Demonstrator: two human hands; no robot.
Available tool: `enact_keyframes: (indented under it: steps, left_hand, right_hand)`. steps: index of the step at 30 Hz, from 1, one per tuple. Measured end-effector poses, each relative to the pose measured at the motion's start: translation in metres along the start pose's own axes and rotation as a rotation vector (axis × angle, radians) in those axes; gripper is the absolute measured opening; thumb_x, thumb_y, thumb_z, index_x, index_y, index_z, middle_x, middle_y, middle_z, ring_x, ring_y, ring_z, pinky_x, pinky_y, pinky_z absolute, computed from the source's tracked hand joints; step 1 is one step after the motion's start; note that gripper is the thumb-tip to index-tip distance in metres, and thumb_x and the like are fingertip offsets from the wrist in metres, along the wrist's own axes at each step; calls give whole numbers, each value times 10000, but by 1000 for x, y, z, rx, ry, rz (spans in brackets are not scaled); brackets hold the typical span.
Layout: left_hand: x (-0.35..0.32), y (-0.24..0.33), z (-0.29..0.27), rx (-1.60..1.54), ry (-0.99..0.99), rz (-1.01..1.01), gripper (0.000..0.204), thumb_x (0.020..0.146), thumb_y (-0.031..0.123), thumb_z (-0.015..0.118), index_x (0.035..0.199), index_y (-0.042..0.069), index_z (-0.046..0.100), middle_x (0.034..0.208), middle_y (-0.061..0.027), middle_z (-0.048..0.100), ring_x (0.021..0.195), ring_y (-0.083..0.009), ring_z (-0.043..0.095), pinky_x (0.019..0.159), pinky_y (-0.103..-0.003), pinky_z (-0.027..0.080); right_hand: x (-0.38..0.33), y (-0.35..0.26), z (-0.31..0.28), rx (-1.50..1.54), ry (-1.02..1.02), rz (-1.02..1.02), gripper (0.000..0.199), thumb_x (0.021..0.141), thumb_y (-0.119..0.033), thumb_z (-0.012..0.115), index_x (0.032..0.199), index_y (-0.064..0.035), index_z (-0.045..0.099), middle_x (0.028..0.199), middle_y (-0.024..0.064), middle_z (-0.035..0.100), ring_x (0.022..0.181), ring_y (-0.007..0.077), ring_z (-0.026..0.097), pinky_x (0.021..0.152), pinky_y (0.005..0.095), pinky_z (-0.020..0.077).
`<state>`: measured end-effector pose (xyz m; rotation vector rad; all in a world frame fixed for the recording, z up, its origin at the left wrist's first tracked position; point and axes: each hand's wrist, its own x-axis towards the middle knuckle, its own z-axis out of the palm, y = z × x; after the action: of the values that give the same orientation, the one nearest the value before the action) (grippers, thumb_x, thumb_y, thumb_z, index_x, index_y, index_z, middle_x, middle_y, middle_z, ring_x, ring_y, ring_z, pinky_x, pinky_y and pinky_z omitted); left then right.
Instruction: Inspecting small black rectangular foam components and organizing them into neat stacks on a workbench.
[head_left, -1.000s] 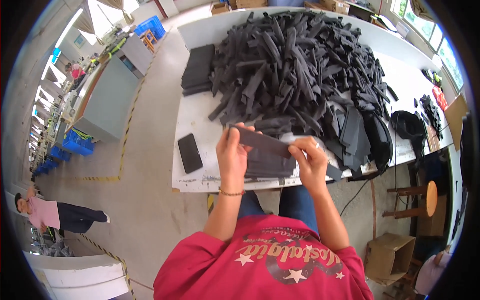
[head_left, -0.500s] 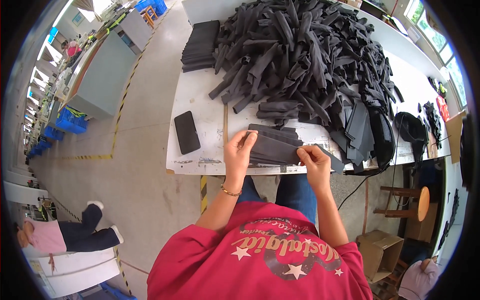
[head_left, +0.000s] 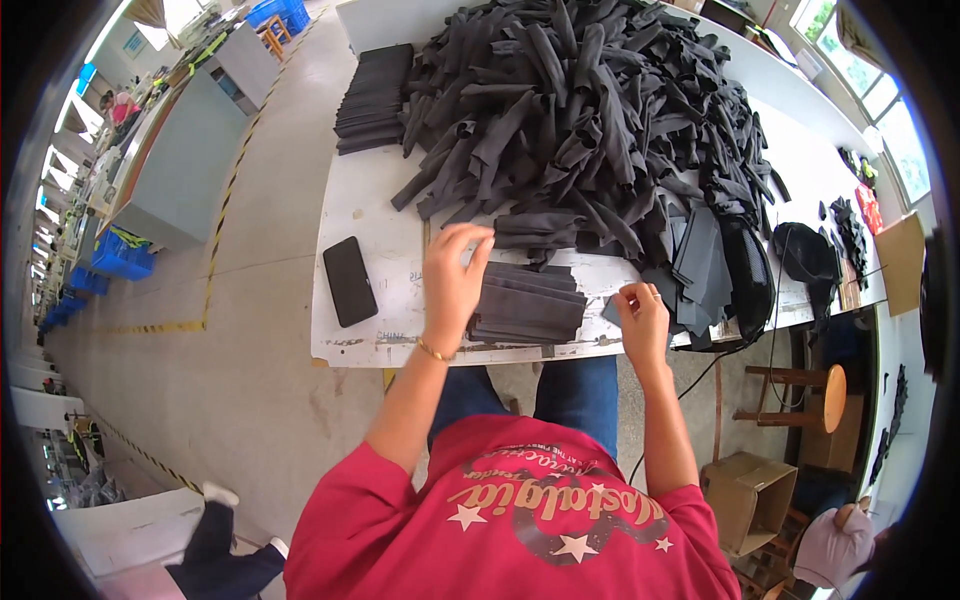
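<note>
In front of me on the white table lies a neat stack of dark grey fabric pieces (head_left: 528, 303), slightly fanned out. My left hand (head_left: 455, 285) is raised over the stack's left end, with thumb and fingers apart and nothing between them. Its fingertips are close to a rolled fabric piece (head_left: 540, 230) at the near edge of a big heap of dark fabric tubes (head_left: 580, 120). To the right of the stack, my right hand (head_left: 643, 312) pinches a flat dark grey strip (head_left: 611, 311), mostly hidden by the fingers.
A black phone (head_left: 350, 282) lies at the left. Behind it stands another fabric stack (head_left: 375, 98). Flat grey strips (head_left: 704, 262) and a black mesh item (head_left: 748, 270) lie at the right. A wooden stool (head_left: 832, 398) and a cardboard box (head_left: 748, 503) stand below the table.
Both hands have let go of the fabric piece, which now lies on the stack. My left hand has moved up toward the heap; my right has moved to the strip at the right.
</note>
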<state>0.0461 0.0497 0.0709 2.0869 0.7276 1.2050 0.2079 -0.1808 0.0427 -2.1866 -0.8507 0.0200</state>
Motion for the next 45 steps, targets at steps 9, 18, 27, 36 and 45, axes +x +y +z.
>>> enact_keyframes:
  steps: [9,18,27,36,45]
  left_hand:
    - [58,-26,94,254,-792,279,159,803,123,674,944,67,721,908,-113,664,872,-284,654,767,-374,523]
    - [71,-20,78,-16,-732,164,126,747,129,705,806,36,643,862,-113,643,840,-298,639,738,-383,506]
    - [72,-18,22,-752,-199,-684,232,943,85,572,1104,-12,435,1026,-186,647,813,-274,700,684,-384,604]
    - [47,-28,21,-1090,-217,-979,189,869,24,659,1048,-11,607,1038,-114,655,977,-241,643,878,-371,531]
    - [36,33,22,-1444,-344,-960,110,913,115,652,952,19,616,1048,-190,661,1027,-349,652,923,-470,547]
  right_hand:
    - [-33,71,9,-832,-260,-401,358,862,-170,587,1122,77,602,1125,184,601,1041,320,548,909,387,465]
    - [-31,74,-3,-687,-331,-479,111,799,-89,569,879,-16,594,949,154,602,951,300,575,853,380,470]
    - [5,42,-19,35,354,-279,219,840,61,620,1041,-28,623,947,129,653,829,305,639,720,347,512]
    - [-1,-61,-27,291,-61,-229,364,823,-173,759,995,-16,479,898,152,557,801,323,550,721,379,446]
    - [-2,-83,-41,177,88,-423,427,765,-104,754,1150,-31,583,1024,116,620,907,292,563,814,395,415]
